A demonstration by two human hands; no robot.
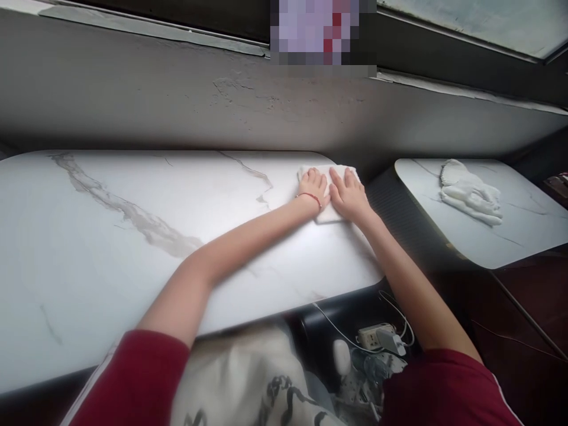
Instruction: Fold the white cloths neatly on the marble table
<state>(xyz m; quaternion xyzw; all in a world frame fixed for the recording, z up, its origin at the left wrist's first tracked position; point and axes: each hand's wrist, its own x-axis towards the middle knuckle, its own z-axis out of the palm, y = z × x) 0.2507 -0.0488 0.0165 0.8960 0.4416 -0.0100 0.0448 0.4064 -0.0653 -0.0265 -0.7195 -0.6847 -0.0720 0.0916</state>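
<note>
A folded white cloth lies at the right end of a white marble-patterned tabletop, close to its rounded far corner. Both hands press on it from above. My left hand, with a thin red bracelet at the wrist, rests on the cloth's left part, fingers stretched out. On the right part my right hand lies flat with its fingers apart. The hands are side by side, almost touching. They cover much of the cloth's middle.
A second marbled tabletop stands to the right across a dark gap, bearing a crumpled white cloth. Below the near edge are a power strip, a plugged-in white charger and cables. A grey wall runs behind.
</note>
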